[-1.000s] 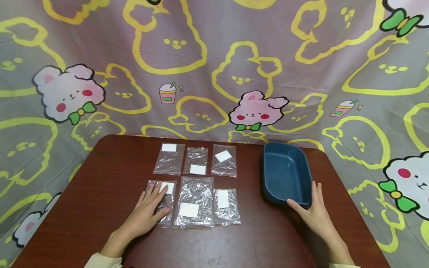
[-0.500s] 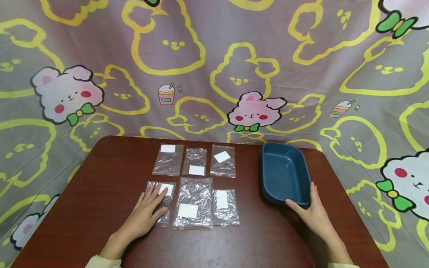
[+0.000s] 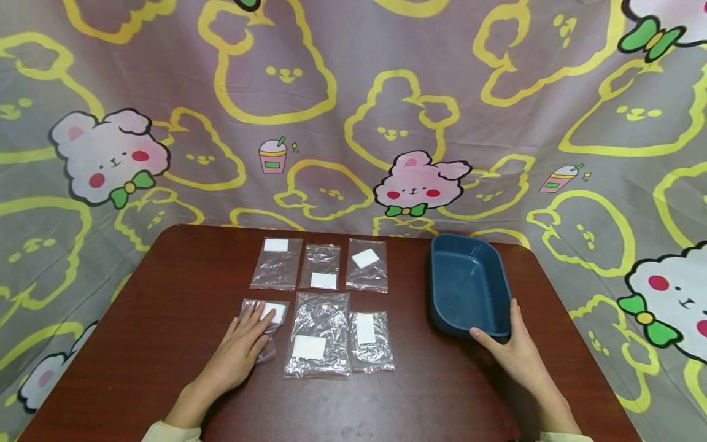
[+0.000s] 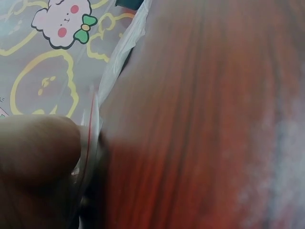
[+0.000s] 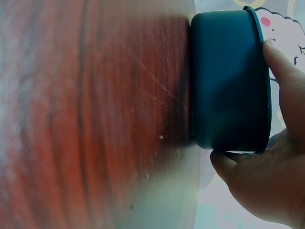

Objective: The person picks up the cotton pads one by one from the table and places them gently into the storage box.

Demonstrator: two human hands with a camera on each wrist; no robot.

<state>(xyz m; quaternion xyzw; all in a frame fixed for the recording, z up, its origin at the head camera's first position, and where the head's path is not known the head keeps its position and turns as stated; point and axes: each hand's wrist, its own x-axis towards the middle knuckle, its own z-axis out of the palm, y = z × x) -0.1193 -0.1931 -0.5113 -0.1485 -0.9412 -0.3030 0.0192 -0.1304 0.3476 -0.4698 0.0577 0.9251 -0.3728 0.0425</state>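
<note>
On the left, my left hand (image 3: 237,347) lies over a clear zip-lock bag (image 3: 276,327) with a white label. Its thumb is drawn in toward the fingers, and the bag buckles between them. In the left wrist view the bag's red-striped edge (image 4: 90,138) stands up against the thumb; the fingertips are hidden there. At the right, my right hand (image 3: 519,359) grips the near right corner of a dark blue plastic bin (image 3: 469,291), its thumb on the near wall and its fingers along the right side. The bin stands upright on the table with nothing visible inside.
Beside the left hand's bag lie a larger bag (image 3: 323,319) and a smaller bag (image 3: 380,353). Behind them is a row of three labelled bags, the middle one (image 3: 321,261) the smallest. A patterned cloth (image 3: 326,141) hangs behind the brown table (image 3: 149,294).
My left thumb has drawn in toward the fingers, and the near part of the bag has bunched up toward the hand. The right hand and the bin stay where they were.
</note>
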